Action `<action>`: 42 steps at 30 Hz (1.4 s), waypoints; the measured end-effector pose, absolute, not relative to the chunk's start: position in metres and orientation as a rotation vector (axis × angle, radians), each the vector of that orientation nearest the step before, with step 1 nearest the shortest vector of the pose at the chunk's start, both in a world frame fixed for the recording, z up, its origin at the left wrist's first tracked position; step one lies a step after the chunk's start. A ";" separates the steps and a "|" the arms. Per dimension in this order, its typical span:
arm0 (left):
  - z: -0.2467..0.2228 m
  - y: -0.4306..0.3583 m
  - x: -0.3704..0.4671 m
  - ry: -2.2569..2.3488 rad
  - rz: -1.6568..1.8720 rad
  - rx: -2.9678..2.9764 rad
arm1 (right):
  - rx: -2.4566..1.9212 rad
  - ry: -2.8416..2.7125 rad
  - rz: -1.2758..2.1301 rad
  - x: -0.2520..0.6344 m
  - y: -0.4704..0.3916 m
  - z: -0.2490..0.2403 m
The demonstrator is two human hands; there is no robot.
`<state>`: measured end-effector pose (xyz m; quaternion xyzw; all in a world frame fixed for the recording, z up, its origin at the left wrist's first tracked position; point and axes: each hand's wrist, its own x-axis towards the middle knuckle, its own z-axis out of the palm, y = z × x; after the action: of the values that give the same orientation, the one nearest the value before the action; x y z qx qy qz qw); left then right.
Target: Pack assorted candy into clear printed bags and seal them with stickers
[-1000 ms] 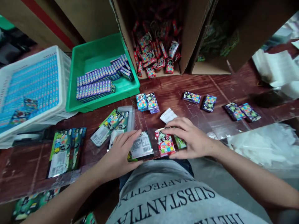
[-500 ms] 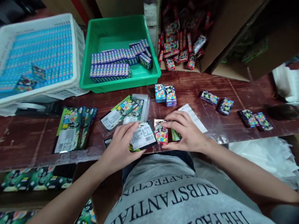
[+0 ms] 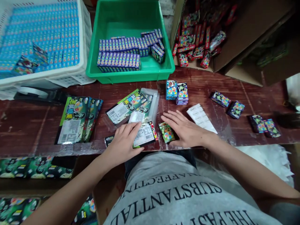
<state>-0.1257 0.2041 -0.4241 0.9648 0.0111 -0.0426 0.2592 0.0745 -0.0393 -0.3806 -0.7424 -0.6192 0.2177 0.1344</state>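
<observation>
My left hand [image 3: 124,137] grips a flat green-and-black printed box [image 3: 146,134] with a white barcode label, thumb along its near edge. A red small box [image 3: 153,130] shows only as a strip at its right end; the rest is hidden. My right hand [image 3: 184,129] is open, fingers stretched out, beside a green small box [image 3: 166,132] on the table. Beyond the left hand lie another flat printed box [image 3: 126,107] and a clear plastic tray [image 3: 153,101]. A blue stack of small boxes [image 3: 171,90] and a purple stack [image 3: 182,93] stand beyond my right hand.
Further flat boxes [image 3: 73,120] lie at the left, near a tape dispenser [image 3: 42,95]. A white basket [image 3: 85,37], a green bin [image 3: 131,78] and cardboard cartons [image 3: 243,73] line the back. Label sheets [image 3: 202,118] and several dark small boxes [image 3: 235,109] lie rightward.
The red small box has gone from beside my right fingers to mostly inside or under the flat box's right end. My right hand has opened, uncovering the green small box. The view has shifted.
</observation>
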 end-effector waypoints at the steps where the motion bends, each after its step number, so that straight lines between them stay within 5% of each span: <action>1: -0.424 0.204 -0.125 0.022 -0.109 2.612 | -2.147 -1.791 0.642 0.077 -0.040 -0.378; 27: -0.388 0.155 -0.084 0.180 0.255 2.564 | -1.958 -2.159 0.449 0.142 -0.012 -0.314; 34: -0.383 0.141 -0.072 0.330 0.336 2.463 | -2.017 -1.825 0.283 0.155 -0.024 -0.296; 42: -0.375 0.123 -0.064 0.275 0.430 2.447 | -1.864 -1.872 0.541 0.139 -0.032 -0.300</action>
<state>-0.0638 0.1233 -0.3754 0.9290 0.1045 0.1633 0.3153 0.1394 -0.0324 -0.2996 -0.6743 -0.6771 0.1956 0.2205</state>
